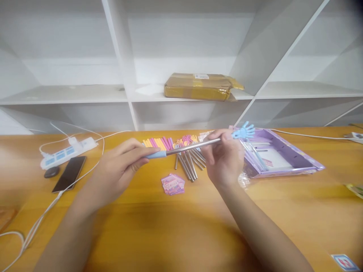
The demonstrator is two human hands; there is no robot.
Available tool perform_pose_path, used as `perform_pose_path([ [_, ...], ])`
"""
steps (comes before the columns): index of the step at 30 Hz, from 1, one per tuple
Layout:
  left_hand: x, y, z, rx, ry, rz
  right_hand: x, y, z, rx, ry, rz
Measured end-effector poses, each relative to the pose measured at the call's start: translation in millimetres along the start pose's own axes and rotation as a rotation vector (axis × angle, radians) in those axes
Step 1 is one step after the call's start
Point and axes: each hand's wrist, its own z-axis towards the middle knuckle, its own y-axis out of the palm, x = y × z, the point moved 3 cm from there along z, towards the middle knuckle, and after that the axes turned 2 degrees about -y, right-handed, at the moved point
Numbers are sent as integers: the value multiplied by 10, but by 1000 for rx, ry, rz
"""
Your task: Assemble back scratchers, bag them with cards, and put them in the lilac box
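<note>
Between both hands a back scratcher (pixel 193 146) is held up above the table, with a metal rod, a blue grip and a blue hand-shaped head. My left hand (pixel 121 166) is closed on the blue grip. The fingers of my right hand (pixel 225 158) close round the rod just below the head. Behind it lie several metal rods (pixel 187 166) with pink, yellow and blue hand-shaped heads. To their left is a row of yellow and pink grips (pixel 159 143). A small pile of pink cards (pixel 172 184) lies nearer to me.
At right sits a purple box (pixel 295 172) with rods and a card inside, crumpled clear plastic (pixel 244 180) beside it. A power strip (pixel 69 153), phone (pixel 69 174), mouse (pixel 51 172) and white cables are at left. A taped parcel (pixel 198 87) rests on the shelf.
</note>
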Motion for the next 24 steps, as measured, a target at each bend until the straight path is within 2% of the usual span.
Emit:
perform_pose_path([
  [7,13,79,-5,69,33,40,-59,-6,-64,25,-125,49],
  [12,4,83,-14,61,38,24,-51,-3,-78,20,-117,20],
  [15,3,40,-22,50,51,51,-30,-10,-43,-51,-95,37],
  [20,22,-53,-43,42,82,99,-61,-10,-12,-240,-69,123],
  [24,81,22,-32,24,95,62,-32,81,-158,-315,-26,151],
])
